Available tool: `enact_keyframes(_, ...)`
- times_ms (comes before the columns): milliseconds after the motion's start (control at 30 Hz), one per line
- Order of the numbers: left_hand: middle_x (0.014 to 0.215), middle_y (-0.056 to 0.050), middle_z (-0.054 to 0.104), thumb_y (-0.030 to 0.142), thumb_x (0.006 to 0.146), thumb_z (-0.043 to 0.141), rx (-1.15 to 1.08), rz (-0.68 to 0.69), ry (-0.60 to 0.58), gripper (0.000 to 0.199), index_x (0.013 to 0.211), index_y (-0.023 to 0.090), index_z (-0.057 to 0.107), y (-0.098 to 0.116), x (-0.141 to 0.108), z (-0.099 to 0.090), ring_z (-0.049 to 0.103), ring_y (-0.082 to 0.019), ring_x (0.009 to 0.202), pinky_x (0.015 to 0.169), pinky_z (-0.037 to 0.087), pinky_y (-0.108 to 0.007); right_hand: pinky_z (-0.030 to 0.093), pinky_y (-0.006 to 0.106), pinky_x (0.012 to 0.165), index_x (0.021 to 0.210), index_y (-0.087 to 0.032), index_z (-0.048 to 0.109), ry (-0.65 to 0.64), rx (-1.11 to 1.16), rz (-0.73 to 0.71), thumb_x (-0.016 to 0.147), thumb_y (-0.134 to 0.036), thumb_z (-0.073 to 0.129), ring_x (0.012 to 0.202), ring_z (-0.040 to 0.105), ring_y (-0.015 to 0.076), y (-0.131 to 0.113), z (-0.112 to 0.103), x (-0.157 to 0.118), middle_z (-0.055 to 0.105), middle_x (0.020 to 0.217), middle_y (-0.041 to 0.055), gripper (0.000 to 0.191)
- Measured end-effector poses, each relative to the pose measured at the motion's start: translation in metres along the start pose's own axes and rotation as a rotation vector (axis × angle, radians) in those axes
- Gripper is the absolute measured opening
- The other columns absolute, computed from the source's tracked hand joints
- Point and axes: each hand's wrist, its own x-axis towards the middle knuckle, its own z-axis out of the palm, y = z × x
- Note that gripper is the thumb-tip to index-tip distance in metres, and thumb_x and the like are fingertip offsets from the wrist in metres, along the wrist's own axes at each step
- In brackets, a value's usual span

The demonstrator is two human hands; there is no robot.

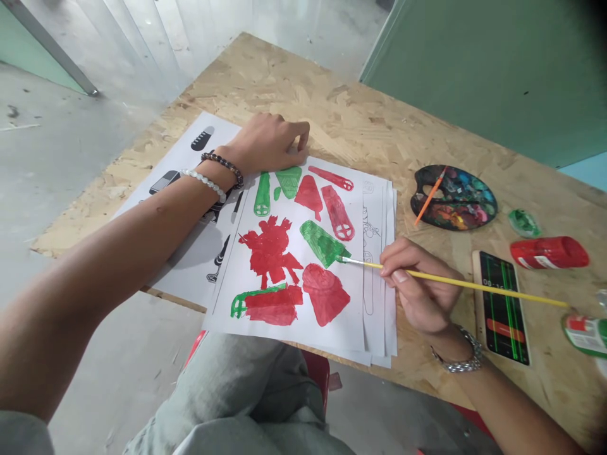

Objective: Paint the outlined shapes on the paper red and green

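Note:
My right hand (420, 281) pinches a thin yellow paintbrush (450, 280). The brush's tip touches a green painted shape (324, 245) on a white sheet of paper (227, 265). Red and green shapes cover much of that sheet, among them a large red patch (271, 249) and a red shape (325, 294) below the tip. Across the top edge of the papers rests my left hand (270, 142), its fingers loosely curled in and nothing visible in them. More sheets lie under the painted one, and a printed sheet with black pictures (164, 183) is under my left forearm.
To the right is a paint palette (469, 196) with an orange brush (430, 197) across it. Near it are a green-stained lid (524, 222), a red paint jar (550, 253), a phone (501, 306) and a green paint jar (588, 335). Everything rests on a wooden table (284, 82).

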Motion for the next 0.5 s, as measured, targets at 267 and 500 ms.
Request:
enact_keyframes(267, 0.093, -0.006, 0.080, 0.045, 0.093, 0.054, -0.073, -0.045, -0.022, 0.039, 0.122, 0.030, 0.076, 0.0003, -0.0002, -0.0013, 0.066, -0.028, 0.092, 0.086, 0.046, -0.041, 0.039, 0.035, 0.057, 0.086, -0.024, 0.075, 0.117, 0.002, 0.079, 0.101, -0.030, 0.066, 0.065, 0.054, 0.0172, 0.0023, 0.0024, 0.0007, 0.061, 0.077, 0.0028, 0.019)
enact_keyframes(500, 0.089, -0.006, 0.077, 0.047, 0.094, 0.052, -0.083, -0.061, -0.030, 0.041, 0.123, 0.030, 0.077, 0.0002, 0.0003, -0.0008, 0.070, -0.031, 0.095, 0.086, 0.045, -0.044, 0.033, 0.032, 0.050, 0.088, -0.023, 0.076, 0.132, 0.092, 0.105, 0.101, -0.026, 0.066, 0.058, 0.048, 0.0138, -0.0003, 0.0045, 0.0049, 0.061, 0.076, 0.0014, 0.017)
